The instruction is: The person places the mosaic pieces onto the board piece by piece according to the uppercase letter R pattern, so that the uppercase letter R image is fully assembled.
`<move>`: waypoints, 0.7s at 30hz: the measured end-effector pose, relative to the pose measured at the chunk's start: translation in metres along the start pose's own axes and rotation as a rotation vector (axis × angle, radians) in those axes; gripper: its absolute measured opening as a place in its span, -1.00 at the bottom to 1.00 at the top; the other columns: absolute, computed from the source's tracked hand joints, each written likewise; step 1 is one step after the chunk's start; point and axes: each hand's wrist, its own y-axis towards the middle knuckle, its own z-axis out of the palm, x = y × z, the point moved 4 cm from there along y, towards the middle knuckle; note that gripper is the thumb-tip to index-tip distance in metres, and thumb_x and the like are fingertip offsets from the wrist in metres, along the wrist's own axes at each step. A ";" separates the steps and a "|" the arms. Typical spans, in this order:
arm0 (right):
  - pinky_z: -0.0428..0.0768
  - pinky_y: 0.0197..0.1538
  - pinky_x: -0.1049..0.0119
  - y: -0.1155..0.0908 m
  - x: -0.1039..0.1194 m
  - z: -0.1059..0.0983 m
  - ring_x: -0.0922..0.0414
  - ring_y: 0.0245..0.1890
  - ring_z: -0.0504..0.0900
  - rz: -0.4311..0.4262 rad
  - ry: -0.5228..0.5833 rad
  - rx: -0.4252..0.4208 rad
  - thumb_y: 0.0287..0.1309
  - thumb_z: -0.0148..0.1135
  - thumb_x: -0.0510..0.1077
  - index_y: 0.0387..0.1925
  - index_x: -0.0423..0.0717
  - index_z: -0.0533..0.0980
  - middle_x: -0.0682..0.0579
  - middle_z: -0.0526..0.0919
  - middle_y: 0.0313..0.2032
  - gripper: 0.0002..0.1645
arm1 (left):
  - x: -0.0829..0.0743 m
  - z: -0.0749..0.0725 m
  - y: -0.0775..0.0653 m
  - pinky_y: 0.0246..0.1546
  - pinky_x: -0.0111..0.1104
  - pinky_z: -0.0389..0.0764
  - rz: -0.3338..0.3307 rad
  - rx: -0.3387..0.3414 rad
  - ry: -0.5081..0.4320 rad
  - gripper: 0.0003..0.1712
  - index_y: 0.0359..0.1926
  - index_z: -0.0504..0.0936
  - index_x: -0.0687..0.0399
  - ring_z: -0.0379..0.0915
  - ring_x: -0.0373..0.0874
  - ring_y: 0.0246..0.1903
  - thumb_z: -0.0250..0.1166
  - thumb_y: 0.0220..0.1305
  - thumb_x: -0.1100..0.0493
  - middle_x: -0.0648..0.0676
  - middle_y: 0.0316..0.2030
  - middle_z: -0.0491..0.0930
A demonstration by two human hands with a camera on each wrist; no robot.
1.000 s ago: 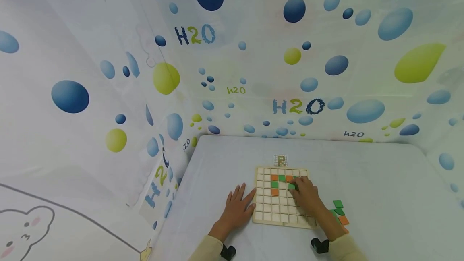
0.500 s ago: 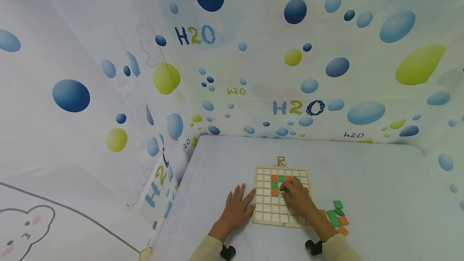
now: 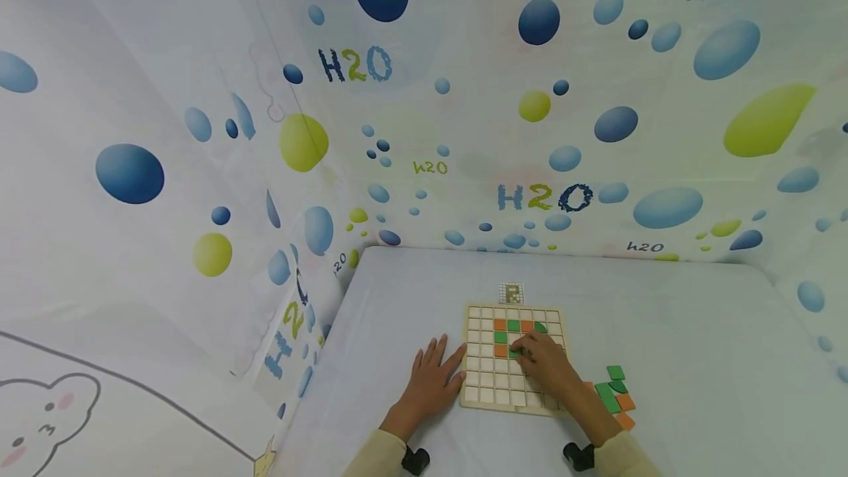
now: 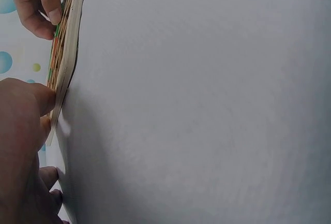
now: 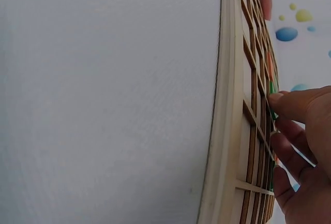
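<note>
A pale wooden grid board (image 3: pixel 486 392) lies on the table, with orange and green tiles in its upper cells. My right hand (image 3: pixel 546 363) is over the middle of the board, thumb and fingertips pinching a green tile (image 5: pixel 272 111) at the cell just right of the lowest orange tile (image 3: pixel 500 350). The fingers partly cover that tile in the head view. A rounded green tile (image 3: pixel 540 327) ends the top row of colour, just beyond this hand. My left hand (image 3: pixel 433 381) rests with spread fingers on the table, its fingertips touching the board's left edge.
Behind the board lies a small pattern card (image 3: pixel 511 293) with a gridded figure. Several loose green and orange tiles (image 3: pixel 607 396) are on the cloth right of the board, beside the right forearm. A white printed curtain (image 3: pixel 464 116) rises behind the table.
My right hand has moved left across the board with the green tile, from the right-hand cells to beside the lowest orange tile. The left hand has stayed put.
</note>
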 end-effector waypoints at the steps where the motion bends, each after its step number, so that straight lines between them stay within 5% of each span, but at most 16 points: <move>1: 0.46 -0.17 0.22 -0.001 0.000 0.000 0.17 -0.17 0.56 -0.015 -0.005 -0.017 0.25 0.49 -0.26 -0.16 0.05 0.72 0.15 0.65 -0.13 -0.82 | 0.000 0.000 0.000 0.52 0.31 0.05 -0.004 0.005 0.002 -0.37 0.62 0.31 -0.20 -0.03 0.32 0.62 0.06 0.63 -0.11 0.28 0.63 0.11; 7: 0.64 -0.15 0.15 -0.006 -0.001 -0.006 0.09 -0.13 0.66 -0.013 -0.016 -0.043 0.24 0.49 -0.25 -0.16 0.00 0.73 0.10 0.67 -0.14 -0.84 | 0.001 0.001 0.002 0.53 0.30 0.05 -0.007 0.018 0.000 -0.36 0.62 0.30 -0.22 -0.04 0.30 0.63 0.04 0.63 -0.13 0.26 0.64 0.10; 15: 0.56 0.04 -0.21 -0.032 -0.026 -0.038 -0.15 0.07 0.65 0.208 0.015 -0.005 0.40 0.35 -0.16 0.08 -0.11 0.67 -0.13 0.65 0.06 -0.73 | 0.000 0.002 0.001 0.53 0.29 0.05 -0.009 0.022 0.002 -0.36 0.62 0.31 -0.23 -0.03 0.30 0.63 0.05 0.62 -0.12 0.26 0.64 0.10; 21: 0.60 0.05 -0.19 -0.056 -0.062 -0.079 -0.18 0.03 0.64 0.346 0.026 0.015 0.43 0.33 -0.10 0.18 -0.26 0.54 -0.27 0.60 0.06 -0.57 | 0.001 0.001 0.000 0.53 0.29 0.05 -0.012 0.018 0.001 -0.36 0.62 0.31 -0.21 -0.03 0.31 0.62 0.05 0.62 -0.11 0.27 0.64 0.11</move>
